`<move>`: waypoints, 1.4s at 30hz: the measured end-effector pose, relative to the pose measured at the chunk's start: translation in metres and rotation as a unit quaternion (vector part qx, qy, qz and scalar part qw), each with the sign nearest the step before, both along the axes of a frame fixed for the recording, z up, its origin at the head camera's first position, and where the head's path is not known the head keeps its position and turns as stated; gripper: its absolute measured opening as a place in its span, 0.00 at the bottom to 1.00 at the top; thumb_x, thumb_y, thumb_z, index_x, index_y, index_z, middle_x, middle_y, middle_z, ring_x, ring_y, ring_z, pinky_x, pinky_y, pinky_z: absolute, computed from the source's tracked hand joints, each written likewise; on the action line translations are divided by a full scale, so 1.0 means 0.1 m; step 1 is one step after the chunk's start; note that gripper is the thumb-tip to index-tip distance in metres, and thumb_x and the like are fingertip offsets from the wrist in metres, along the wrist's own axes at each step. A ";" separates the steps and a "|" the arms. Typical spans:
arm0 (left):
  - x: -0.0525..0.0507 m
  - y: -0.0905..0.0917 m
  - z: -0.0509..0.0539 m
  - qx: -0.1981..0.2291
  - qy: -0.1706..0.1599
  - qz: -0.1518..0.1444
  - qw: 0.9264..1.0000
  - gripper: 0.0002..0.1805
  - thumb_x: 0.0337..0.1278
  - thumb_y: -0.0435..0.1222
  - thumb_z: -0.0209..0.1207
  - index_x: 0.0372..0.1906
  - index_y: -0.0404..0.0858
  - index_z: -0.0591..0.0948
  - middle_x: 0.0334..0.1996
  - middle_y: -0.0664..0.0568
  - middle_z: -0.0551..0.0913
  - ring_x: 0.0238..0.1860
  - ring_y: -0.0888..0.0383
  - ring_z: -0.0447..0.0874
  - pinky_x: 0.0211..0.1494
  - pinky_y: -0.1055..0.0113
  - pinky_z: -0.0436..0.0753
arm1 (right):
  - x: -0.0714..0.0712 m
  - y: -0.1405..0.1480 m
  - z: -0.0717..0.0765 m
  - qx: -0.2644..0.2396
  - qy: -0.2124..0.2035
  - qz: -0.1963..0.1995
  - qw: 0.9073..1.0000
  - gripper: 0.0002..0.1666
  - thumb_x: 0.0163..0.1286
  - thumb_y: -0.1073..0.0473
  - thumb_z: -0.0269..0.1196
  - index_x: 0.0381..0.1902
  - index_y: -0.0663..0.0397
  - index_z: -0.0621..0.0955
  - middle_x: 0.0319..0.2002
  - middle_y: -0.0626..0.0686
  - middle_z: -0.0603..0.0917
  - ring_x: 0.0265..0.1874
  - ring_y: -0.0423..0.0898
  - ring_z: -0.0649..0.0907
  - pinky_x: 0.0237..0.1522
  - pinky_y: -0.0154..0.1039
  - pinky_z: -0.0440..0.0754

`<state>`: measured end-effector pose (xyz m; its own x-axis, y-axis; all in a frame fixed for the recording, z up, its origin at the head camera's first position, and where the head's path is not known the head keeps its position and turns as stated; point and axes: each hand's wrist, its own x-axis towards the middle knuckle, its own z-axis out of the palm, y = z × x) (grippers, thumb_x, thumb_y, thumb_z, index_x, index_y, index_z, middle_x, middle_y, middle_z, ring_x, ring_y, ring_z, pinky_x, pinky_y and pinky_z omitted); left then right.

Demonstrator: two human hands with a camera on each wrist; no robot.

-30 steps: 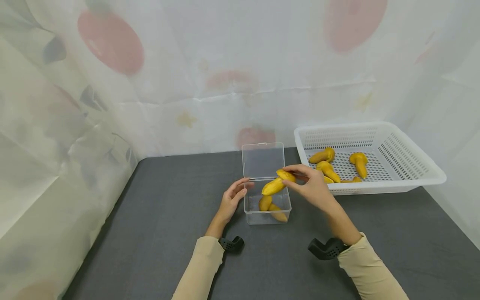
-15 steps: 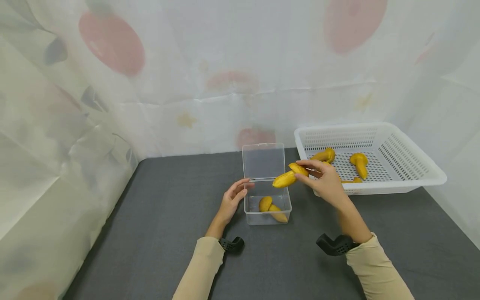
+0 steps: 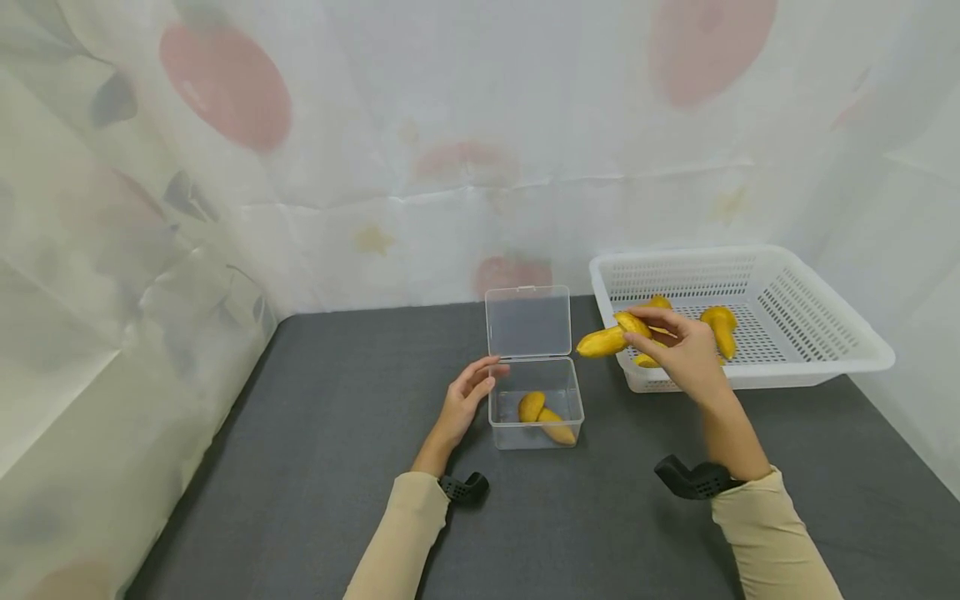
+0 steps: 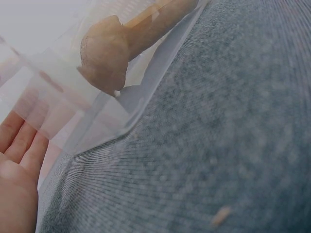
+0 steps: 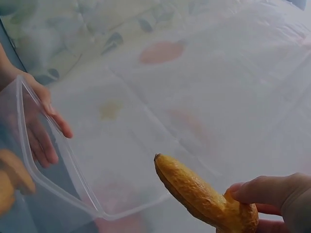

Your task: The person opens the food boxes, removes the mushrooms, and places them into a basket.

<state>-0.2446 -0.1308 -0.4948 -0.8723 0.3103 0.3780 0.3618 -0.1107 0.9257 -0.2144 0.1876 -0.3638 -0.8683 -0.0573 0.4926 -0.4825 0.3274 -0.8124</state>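
My right hand (image 3: pixel 688 354) pinches a yellow mushroom (image 3: pixel 602 342) by its cap, thumb on one side and fingers on the other. It holds the mushroom in the air by the basket's left end, the stem pointing left. In the right wrist view the brown-yellow mushroom (image 5: pixel 187 187) has a bumpy stem. Beside the clear plastic box (image 3: pixel 517 437), my left hand (image 3: pixel 459 407) rests its fingers against the left wall, not curled round it. The box's lid (image 3: pixel 528 322) stands raised at the back. One mushroom (image 3: pixel 532 407) lies inside, also visible through plastic in the left wrist view.
A white perforated basket (image 3: pixel 832 365) stands at the back right, with several mushrooms in it, one (image 3: pixel 721 331) near its middle. The right hand partly covers others. Behind the dark grey tabletop (image 3: pixel 360 400) hangs a pale printed curtain (image 3: pixel 465 217).
My right hand has moved right with the mushroom, from above the box to the basket's left end. The left hand and the box have stayed in place.
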 end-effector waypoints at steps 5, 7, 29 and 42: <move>0.00 0.00 0.00 -0.004 -0.005 0.000 1.000 0.22 0.71 0.32 0.48 0.65 0.27 0.67 0.58 0.25 0.74 0.57 0.71 0.79 0.63 0.75 0.73 | 0.00 0.10 0.00 0.006 -0.011 -0.026 1.000 0.20 0.61 0.69 0.66 0.51 0.74 0.79 0.40 0.24 0.79 0.39 0.20 0.80 0.41 0.16 0.78; 0.00 0.00 0.00 -0.005 -0.004 0.002 1.000 0.22 0.71 0.32 0.48 0.65 0.27 0.67 0.58 0.26 0.74 0.57 0.71 0.79 0.63 0.74 0.73 | -0.01 0.13 -0.01 0.005 -0.013 -0.033 0.999 0.21 0.61 0.69 0.66 0.51 0.75 0.79 0.40 0.24 0.79 0.39 0.20 0.80 0.41 0.16 0.78; 0.00 0.00 0.00 0.002 -0.012 -0.002 1.000 0.23 0.71 0.34 0.49 0.66 0.29 0.67 0.59 0.25 0.74 0.57 0.71 0.79 0.63 0.75 0.73 | -0.08 0.59 -0.12 0.017 -0.032 -0.118 0.992 0.22 0.65 0.63 0.64 0.54 0.71 0.78 0.40 0.21 0.76 0.41 0.19 0.76 0.42 0.10 0.73; 0.00 0.00 0.00 0.000 -0.008 0.000 1.000 0.22 0.71 0.32 0.47 0.66 0.27 0.67 0.58 0.27 0.75 0.57 0.71 0.79 0.63 0.75 0.73 | -0.14 0.74 -0.19 0.044 -0.061 -0.177 0.981 0.26 0.66 0.58 0.64 0.55 0.72 0.77 0.38 0.21 0.74 0.39 0.17 0.73 0.41 0.09 0.71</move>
